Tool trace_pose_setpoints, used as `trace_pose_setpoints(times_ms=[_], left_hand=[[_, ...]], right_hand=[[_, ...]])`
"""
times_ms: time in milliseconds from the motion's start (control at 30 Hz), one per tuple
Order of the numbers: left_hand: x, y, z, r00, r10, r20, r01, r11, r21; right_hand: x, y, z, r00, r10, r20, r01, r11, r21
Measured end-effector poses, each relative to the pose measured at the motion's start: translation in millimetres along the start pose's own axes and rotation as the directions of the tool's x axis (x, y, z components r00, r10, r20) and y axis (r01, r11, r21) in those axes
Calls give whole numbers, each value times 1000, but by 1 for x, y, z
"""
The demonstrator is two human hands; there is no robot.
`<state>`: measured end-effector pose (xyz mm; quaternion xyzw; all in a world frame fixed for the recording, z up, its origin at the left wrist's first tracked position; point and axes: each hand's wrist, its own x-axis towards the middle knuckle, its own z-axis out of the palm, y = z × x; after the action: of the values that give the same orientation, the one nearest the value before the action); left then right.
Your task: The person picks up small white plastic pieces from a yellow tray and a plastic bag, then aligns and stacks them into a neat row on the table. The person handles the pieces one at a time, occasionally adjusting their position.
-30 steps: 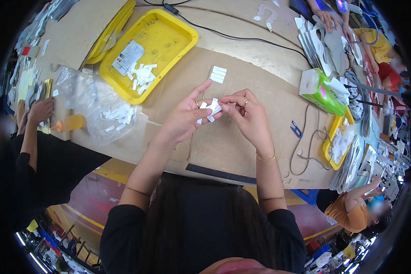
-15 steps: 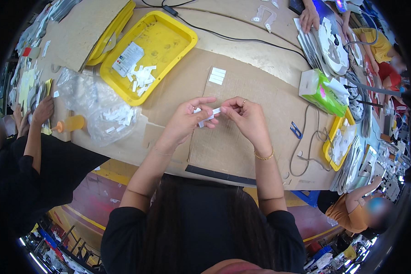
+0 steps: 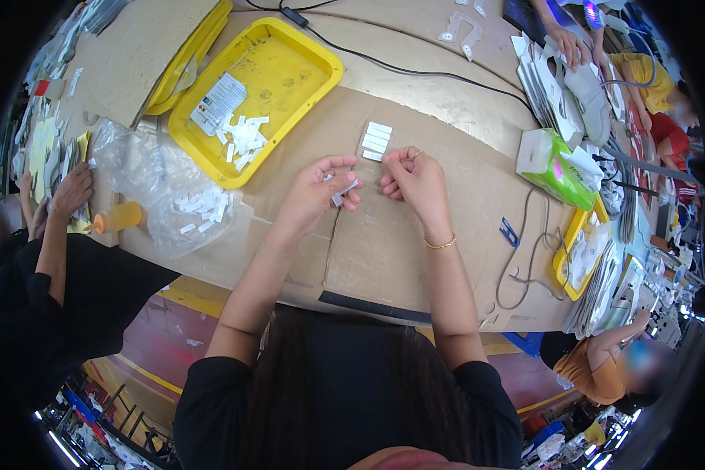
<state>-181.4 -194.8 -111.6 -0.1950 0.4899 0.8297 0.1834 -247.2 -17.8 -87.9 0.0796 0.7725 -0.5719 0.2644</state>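
Several small white strips lie side by side in a short column on the brown cardboard sheet. My right hand is at the near end of that column. Its thumb and forefinger are pinched at the right end of the lowest white strip. My left hand, to the left and a little nearer, is curled around a few more white strips; the fingers partly hide them.
A yellow tray holds loose strips and a printed label. Beside it lies a clear plastic bag of strips. An orange bottle, tissue box, blue thread snips and cords surround the cardboard. Co-workers' hands are at left and far right.
My right hand has moved away from my left, up to the column, bringing a strip to its near end. My left hand has drawn slightly left, keeping its strips.
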Motion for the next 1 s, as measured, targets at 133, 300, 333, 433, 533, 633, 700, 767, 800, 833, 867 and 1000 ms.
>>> trace_pose_setpoints(times_ms=[133,300,333,433,533,633,700,767,800,833,867,1000], left_hand=[[3,0,-1,999,-34,42,35,999,-22],[7,-1,4,997,-51,62,54,998,-37],[7,-1,5,997,-53,63,56,998,-40],[8,1,7,996,-56,67,59,997,-43],[8,2,7,995,-64,75,66,997,-32],[9,1,9,995,-61,84,63,998,-17],[10,1,10,993,-63,95,64,998,-8],[11,0,11,991,-74,113,74,997,-1],[11,0,11,990,-85,115,85,996,10],[11,0,12,988,-97,117,95,995,20],[11,-1,13,987,-108,120,105,994,31],[11,0,16,986,-131,99,127,991,42]], right_hand=[[5,-3,11,997,-58,-47,54,995,-89],[6,-1,16,984,-147,-103,120,966,-230],[7,0,16,982,-158,-103,131,963,-234],[8,2,14,979,-172,-110,138,955,-264],[11,4,13,977,-182,-107,143,945,-295],[12,5,13,977,-184,-107,142,937,-318],[12,5,12,979,-173,-110,130,937,-324],[12,5,11,976,-187,-111,143,935,-325],[12,5,11,975,-191,-109,147,935,-322],[12,6,11,975,-190,-116,142,933,-331],[13,7,11,974,-193,-118,144,931,-335],[17,12,11,971,-221,-97,169,910,-379]])
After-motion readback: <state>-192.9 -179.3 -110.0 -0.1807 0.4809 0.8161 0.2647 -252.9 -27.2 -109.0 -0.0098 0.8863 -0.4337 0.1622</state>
